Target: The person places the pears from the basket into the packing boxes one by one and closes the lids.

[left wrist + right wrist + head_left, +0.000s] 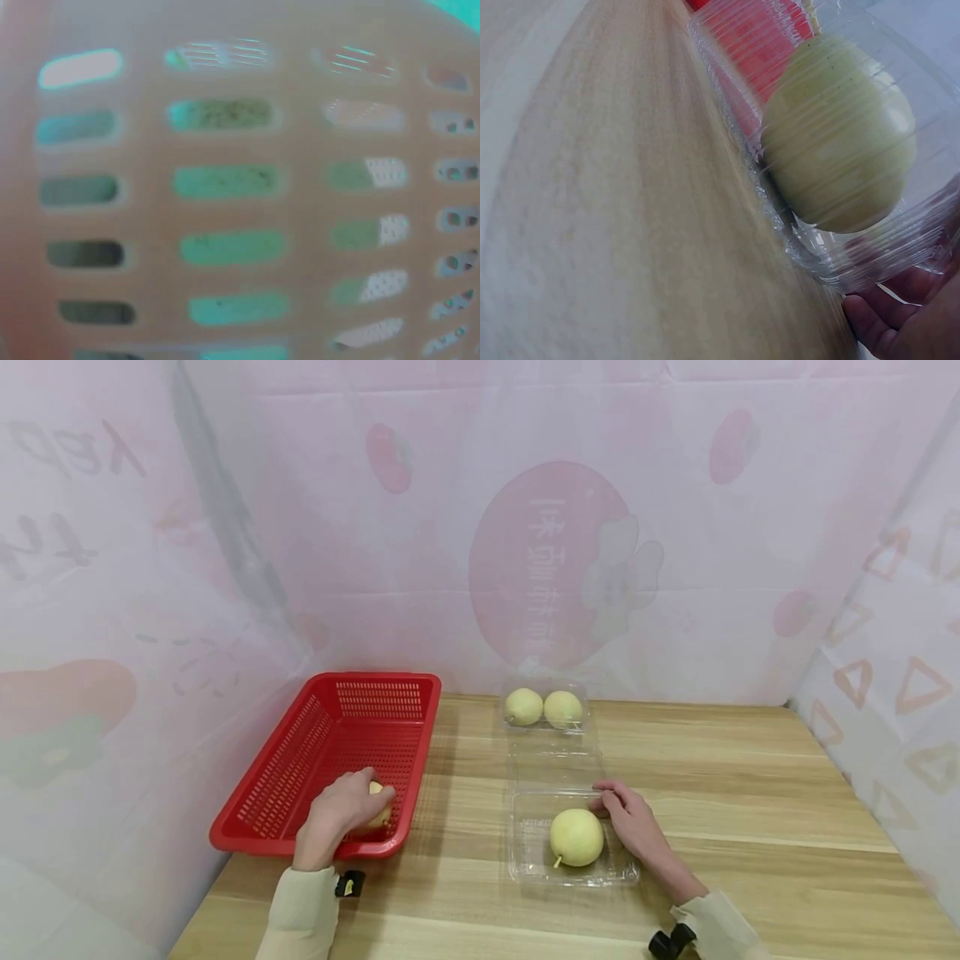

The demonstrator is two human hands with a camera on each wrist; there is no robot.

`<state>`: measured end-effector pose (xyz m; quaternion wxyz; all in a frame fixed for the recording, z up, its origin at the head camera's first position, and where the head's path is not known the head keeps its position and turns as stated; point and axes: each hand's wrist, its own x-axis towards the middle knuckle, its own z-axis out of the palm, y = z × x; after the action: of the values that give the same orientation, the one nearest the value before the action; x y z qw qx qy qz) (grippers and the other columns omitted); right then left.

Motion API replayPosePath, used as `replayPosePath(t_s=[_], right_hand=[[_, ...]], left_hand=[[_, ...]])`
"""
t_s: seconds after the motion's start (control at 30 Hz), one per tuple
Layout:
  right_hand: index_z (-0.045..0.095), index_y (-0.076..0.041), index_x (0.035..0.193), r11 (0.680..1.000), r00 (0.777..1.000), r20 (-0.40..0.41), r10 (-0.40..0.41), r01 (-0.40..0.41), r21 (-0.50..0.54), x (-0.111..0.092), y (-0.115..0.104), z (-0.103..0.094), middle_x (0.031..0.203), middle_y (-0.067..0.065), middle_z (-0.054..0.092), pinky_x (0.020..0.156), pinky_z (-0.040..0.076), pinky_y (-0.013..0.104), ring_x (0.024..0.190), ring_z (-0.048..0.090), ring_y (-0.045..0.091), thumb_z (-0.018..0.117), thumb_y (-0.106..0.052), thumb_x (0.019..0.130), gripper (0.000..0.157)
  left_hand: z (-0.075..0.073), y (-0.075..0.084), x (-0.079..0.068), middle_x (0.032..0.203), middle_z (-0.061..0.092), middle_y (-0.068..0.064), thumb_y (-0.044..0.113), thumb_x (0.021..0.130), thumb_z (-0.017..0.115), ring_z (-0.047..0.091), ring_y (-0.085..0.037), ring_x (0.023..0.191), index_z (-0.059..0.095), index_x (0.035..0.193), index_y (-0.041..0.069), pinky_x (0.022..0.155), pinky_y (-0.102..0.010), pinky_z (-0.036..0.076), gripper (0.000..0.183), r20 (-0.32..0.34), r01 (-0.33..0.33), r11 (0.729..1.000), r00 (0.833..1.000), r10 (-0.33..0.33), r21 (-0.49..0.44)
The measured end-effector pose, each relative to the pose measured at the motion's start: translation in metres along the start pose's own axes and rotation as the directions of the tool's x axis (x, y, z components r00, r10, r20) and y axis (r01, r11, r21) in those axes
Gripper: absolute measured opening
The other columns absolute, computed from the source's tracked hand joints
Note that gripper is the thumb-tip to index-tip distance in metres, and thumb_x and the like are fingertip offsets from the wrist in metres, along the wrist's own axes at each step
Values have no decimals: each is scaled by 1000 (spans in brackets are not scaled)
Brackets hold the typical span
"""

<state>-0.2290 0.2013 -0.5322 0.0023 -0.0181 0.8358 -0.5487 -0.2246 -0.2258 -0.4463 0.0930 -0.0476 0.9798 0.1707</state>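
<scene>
My left hand [341,806] reaches over the near rim into the red basket [217,833] and grips a pale yellow pear [381,817], its fingers curled over the top. In the left wrist view the slotted basket wall [150,217] fills the picture, with the pear [229,180] showing through the slots. An open clear plastic box [536,870] lies flat, holding one pear [576,837] with its stem toward me. My right hand [633,822] holds the box's right far corner; in the right wrist view its fingers [870,319] are bent at the box wall beside the pear [840,135].
Behind the open box, its raised clear lid [555,768] lies toward the back. A second clear box [546,729] with two pears [523,707] stands by the printed curtain [420,552]. The wooden table [720,777] extends right to another curtain wall [900,693].
</scene>
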Motion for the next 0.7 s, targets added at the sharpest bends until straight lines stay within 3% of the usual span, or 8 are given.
replayPosePath(t_s=[0.2, 0.7], right_hand=[[59, 2, 123, 1000, 1000, -4, 8, -8, 4, 0, 0, 0, 101, 18, 72, 89, 54, 36, 96, 70, 26, 41, -11, 104, 30], [59, 2, 122, 1000, 1000, -9, 6, -7, -10, 0, 0, 1, 101, 17, 73, 90, 54, 36, 95, 70, 25, 40, -11, 104, 30]], left_hand=[[-4, 5, 0, 82, 55, -7, 39, 87, 52, 51, -20, 68, 60, 117, 8, 55, -31, 37, 44, -74, -11, 999, 997, 8, -39], [-18, 21, -6, 94, 61, -7, 44, 87, 53, 55, -21, 73, 57, 125, 12, 58, -31, 44, 50, -125, 12, 992, 992, -28, -125]])
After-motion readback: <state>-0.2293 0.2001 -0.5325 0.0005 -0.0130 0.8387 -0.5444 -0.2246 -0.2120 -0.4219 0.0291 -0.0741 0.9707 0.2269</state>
